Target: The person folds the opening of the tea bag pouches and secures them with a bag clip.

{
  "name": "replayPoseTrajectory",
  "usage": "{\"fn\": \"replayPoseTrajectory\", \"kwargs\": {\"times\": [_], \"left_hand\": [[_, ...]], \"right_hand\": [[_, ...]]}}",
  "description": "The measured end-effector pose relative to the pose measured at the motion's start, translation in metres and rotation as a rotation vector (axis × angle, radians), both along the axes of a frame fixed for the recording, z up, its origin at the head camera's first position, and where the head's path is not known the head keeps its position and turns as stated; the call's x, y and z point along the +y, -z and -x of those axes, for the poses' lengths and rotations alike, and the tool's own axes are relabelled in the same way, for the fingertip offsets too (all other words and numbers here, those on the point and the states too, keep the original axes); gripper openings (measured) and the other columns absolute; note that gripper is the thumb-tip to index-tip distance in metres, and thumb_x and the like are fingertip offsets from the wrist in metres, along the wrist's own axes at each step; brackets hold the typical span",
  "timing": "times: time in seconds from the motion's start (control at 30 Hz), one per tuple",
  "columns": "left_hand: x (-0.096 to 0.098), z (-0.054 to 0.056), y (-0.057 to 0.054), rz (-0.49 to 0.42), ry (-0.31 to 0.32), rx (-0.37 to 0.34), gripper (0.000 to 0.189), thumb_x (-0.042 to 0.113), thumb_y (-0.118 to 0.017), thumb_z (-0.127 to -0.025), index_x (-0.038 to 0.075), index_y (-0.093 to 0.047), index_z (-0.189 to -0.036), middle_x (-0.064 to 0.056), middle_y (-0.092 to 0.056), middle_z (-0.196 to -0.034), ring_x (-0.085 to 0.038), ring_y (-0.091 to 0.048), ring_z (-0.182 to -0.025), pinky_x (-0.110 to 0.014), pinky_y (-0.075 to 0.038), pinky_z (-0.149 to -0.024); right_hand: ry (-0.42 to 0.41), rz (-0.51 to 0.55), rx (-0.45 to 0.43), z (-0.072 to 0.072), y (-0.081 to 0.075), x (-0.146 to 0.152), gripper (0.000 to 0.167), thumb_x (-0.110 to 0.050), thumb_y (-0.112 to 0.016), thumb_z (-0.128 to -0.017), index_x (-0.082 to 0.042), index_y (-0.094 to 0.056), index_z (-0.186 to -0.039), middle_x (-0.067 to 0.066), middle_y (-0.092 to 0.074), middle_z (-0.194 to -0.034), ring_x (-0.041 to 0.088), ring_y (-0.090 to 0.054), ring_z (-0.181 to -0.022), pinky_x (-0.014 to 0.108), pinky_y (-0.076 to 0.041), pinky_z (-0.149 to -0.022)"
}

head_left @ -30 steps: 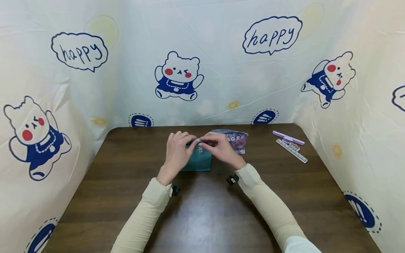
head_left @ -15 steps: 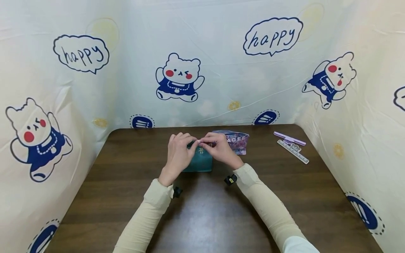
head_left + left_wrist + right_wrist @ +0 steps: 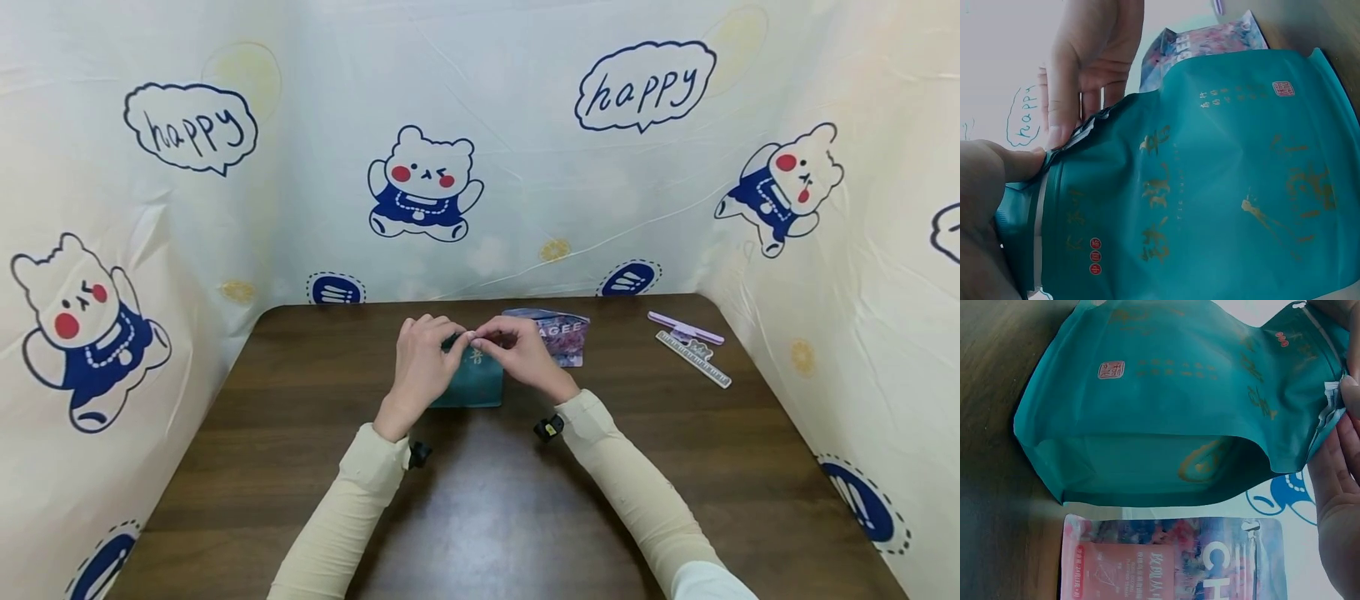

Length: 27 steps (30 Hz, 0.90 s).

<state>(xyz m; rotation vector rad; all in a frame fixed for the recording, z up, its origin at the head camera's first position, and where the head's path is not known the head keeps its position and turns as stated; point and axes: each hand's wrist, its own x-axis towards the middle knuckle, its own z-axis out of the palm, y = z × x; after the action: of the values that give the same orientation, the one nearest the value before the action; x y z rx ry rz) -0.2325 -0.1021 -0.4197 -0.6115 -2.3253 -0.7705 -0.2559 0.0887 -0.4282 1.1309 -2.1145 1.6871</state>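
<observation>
A teal stand-up tea pouch with gold lettering stands on the table, partly covered by both hands in the head view. My left hand pinches its top edge left of centre. My right hand pinches the same edge, and the fingertips of both hands nearly meet. From the left wrist, the pouch shows its front, with a pale strip and a creased, silvery bit of its mouth beside the right thumb. In the right wrist view the side gusset of the pouch bulges inward.
Behind and right of the teal pouch stands a purple-pink floral pouch with white letters. Further right on the brown table lie a lilac strip and a white strip with ruler-like marks. A printed cloth hangs around the table.
My fingertips have drawn slightly closer together along the pouch's top edge. The pouch and the other things stay put; the head view has shifted a little.
</observation>
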Motion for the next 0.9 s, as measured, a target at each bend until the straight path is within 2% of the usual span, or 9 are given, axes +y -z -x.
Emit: {"fn": "replayPoseTrajectory", "kwargs": {"times": [0.17,0.27,0.4,0.57,0.67,0.8,0.9], "left_hand": [[0.000,0.000,0.000,-0.002,0.000,0.005,0.017,0.023,-0.076,-0.094,0.007,-0.081,-0.093,-0.006,-0.074,-0.083,-0.022,-0.053,-0.071,-0.036,-0.032,-0.070],[0.000,0.000,0.000,-0.004,0.006,-0.002,0.017,0.022,-0.075,-0.094,0.007,-0.081,-0.093,-0.007,-0.074,-0.083,-0.022,-0.053,-0.070,-0.036,-0.032,-0.070],[0.000,0.000,-0.001,-0.009,0.007,-0.017,0.017,0.022,-0.075,-0.094,0.006,-0.081,-0.093,-0.007,-0.074,-0.082,-0.022,-0.053,-0.070,-0.036,-0.031,-0.070],[-0.001,0.000,-0.002,-0.009,0.003,-0.026,0.017,0.022,-0.074,-0.095,0.006,-0.081,-0.093,-0.007,-0.074,-0.082,-0.023,-0.053,-0.071,-0.036,-0.031,-0.070],[-0.002,0.000,-0.002,-0.004,0.009,-0.023,0.017,0.023,-0.075,-0.094,0.007,-0.081,-0.094,-0.007,-0.075,-0.083,-0.023,-0.054,-0.072,-0.036,-0.032,-0.070],[-0.003,0.000,-0.002,0.001,0.018,-0.022,0.017,0.024,-0.076,-0.093,0.008,-0.081,-0.094,-0.006,-0.075,-0.084,-0.023,-0.055,-0.073,-0.036,-0.033,-0.070],[-0.003,0.000,-0.001,0.002,0.021,-0.027,0.017,0.024,-0.076,-0.092,0.008,-0.081,-0.094,-0.006,-0.075,-0.084,-0.022,-0.054,-0.072,-0.036,-0.034,-0.071]], "right_hand": [[0.002,0.001,0.064,0.000,-0.002,-0.001,0.012,0.009,-0.068,-0.092,0.007,-0.076,-0.101,0.020,-0.072,-0.092,0.029,-0.052,-0.059,0.034,-0.045,-0.053],[0.006,-0.006,0.091,0.000,-0.003,-0.001,0.013,0.010,-0.069,-0.090,0.009,-0.076,-0.101,0.020,-0.073,-0.091,0.024,-0.052,-0.058,0.030,-0.045,-0.053],[-0.004,-0.013,0.107,0.001,-0.003,-0.001,0.014,0.011,-0.069,-0.090,0.010,-0.076,-0.102,0.020,-0.073,-0.091,0.025,-0.053,-0.059,0.028,-0.045,-0.054],[-0.007,-0.006,0.112,0.001,-0.004,-0.002,0.014,0.011,-0.069,-0.090,0.010,-0.076,-0.102,0.021,-0.072,-0.089,0.029,-0.054,-0.060,0.039,-0.046,-0.052],[-0.015,-0.004,0.070,0.001,-0.003,-0.001,0.013,0.010,-0.069,-0.090,0.009,-0.076,-0.102,0.021,-0.073,-0.091,0.035,-0.058,-0.061,0.041,-0.050,-0.055],[-0.055,-0.035,-0.036,0.001,-0.003,0.004,0.015,0.007,-0.068,-0.093,0.007,-0.075,-0.106,0.021,-0.072,-0.099,0.043,-0.067,-0.075,0.034,-0.058,-0.067],[-0.072,-0.087,-0.078,0.002,-0.005,0.009,0.018,0.008,-0.066,-0.094,0.006,-0.074,-0.109,0.021,-0.071,-0.104,0.041,-0.069,-0.084,0.028,-0.059,-0.073]]}}
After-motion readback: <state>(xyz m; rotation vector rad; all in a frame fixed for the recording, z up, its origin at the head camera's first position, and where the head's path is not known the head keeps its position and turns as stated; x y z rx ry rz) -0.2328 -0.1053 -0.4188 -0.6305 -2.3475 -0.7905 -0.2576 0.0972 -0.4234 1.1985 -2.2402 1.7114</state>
